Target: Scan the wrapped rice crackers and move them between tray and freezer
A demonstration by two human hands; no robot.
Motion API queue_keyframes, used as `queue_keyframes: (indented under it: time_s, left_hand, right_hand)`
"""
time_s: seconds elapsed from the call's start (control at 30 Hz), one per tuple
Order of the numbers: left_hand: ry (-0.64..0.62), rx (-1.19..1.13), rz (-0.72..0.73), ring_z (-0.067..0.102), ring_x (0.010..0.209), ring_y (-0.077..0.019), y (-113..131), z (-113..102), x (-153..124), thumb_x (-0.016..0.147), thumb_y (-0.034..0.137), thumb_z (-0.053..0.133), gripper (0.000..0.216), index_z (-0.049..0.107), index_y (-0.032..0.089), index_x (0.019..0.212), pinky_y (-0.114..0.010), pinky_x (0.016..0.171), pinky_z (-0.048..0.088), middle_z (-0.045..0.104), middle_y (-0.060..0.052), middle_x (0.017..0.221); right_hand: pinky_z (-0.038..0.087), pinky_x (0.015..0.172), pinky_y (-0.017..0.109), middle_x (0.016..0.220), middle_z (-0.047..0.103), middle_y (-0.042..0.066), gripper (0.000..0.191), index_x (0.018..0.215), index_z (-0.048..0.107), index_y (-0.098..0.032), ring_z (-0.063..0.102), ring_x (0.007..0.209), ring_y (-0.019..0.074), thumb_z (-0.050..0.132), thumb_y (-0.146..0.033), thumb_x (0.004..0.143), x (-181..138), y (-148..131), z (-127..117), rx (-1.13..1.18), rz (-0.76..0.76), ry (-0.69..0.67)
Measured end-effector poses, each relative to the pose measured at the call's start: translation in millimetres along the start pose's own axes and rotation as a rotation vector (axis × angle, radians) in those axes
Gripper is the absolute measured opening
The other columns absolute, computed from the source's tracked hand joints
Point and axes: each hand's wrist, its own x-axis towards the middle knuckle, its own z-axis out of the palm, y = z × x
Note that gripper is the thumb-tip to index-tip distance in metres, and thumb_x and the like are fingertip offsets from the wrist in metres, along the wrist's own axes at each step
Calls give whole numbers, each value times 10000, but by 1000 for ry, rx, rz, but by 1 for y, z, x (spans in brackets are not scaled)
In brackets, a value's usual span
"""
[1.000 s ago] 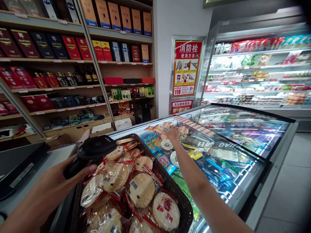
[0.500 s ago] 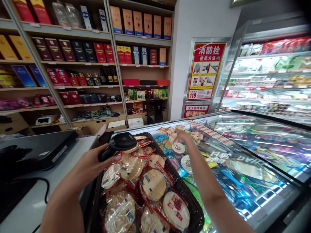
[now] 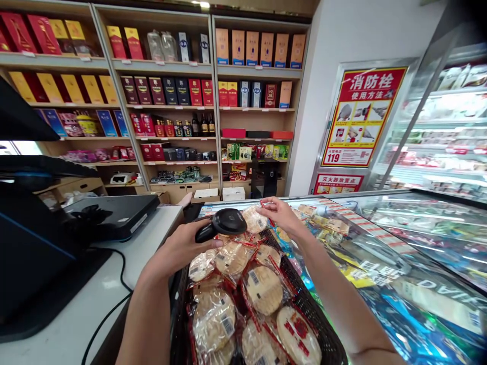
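Note:
My left hand (image 3: pixel 178 248) is closed around the handle of a black barcode scanner (image 3: pixel 229 222), whose head points right. In my right hand (image 3: pixel 283 215) I pinch the red edge of a clear-wrapped round flat cake (image 3: pixel 254 220), held just beyond the scanner head. Its barcode shows toward me. Below both hands stands a dark woven basket (image 3: pixel 315 309) with several wrapped round cakes (image 3: pixel 265 290); some show barcodes, and one has a red print on its face.
On the left is a counter (image 3: pixel 152 284) with a black scale (image 3: pixel 114 215), a monitor stand and a black cable. To the right, a glass-topped freezer (image 3: pixel 391 238) holds packaged goods, with more wrapped cakes (image 3: pixel 331 224) lying on it. Shelves of boxes line the back wall.
My right hand has come back from the freezer top toward the scanner and now holds a wrapped cake. My left hand still holds the scanner. The view has turned left.

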Motion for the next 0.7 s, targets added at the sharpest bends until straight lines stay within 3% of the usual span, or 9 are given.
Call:
queue_keyframes:
  time_s: [0.2,0.33,0.43,0.57,0.63,0.7]
  left_hand:
    - [-19,29,27,633,1005,-281,1,1,1,792,612,640,553,679,245,1203,-309,844,461,727,-21,1101]
    - [36,-64,17,620,1034,-296,1,1,-1,806,583,633,551,670,229,1227,-330,864,463,726,-29,1112]
    - [71,-120,-20,622,1014,-307,-1,1,-1,802,560,644,543,680,197,1204,-333,829,480,735,-31,1064]
    - [82,-169,-13,619,1053,-317,-2,1,-1,786,540,671,549,683,194,1212,-338,860,488,735,-39,1116]
    - [70,-165,-18,626,1048,-310,-2,0,-1,781,537,680,552,683,202,1220,-338,865,493,737,-40,1126]
    - [53,-150,-25,630,1051,-299,-2,-1,0,784,531,684,545,677,226,1236,-338,876,493,738,-31,1136]
  right_hand:
    - [467,578,241,829,679,12,540,1124,516,-210,613,719,146,759,-478,723,-4,-1,9,38,-10,14]
    - [520,551,269,896,632,20,708,1317,389,-235,617,720,166,742,-432,736,6,10,-1,-25,40,131]
    - [573,561,313,979,589,44,736,1343,377,-254,620,740,176,754,-380,724,14,25,-12,-85,137,156]
    - [589,633,307,929,625,43,436,1077,555,-217,638,784,171,738,-441,751,18,43,-17,-74,231,-90]
    - [560,631,275,866,662,34,342,900,620,-197,632,775,169,749,-469,739,20,49,-18,-234,237,-232]
    - [528,650,263,843,694,33,296,799,667,-182,629,782,178,748,-460,739,23,53,-21,-420,174,-287]
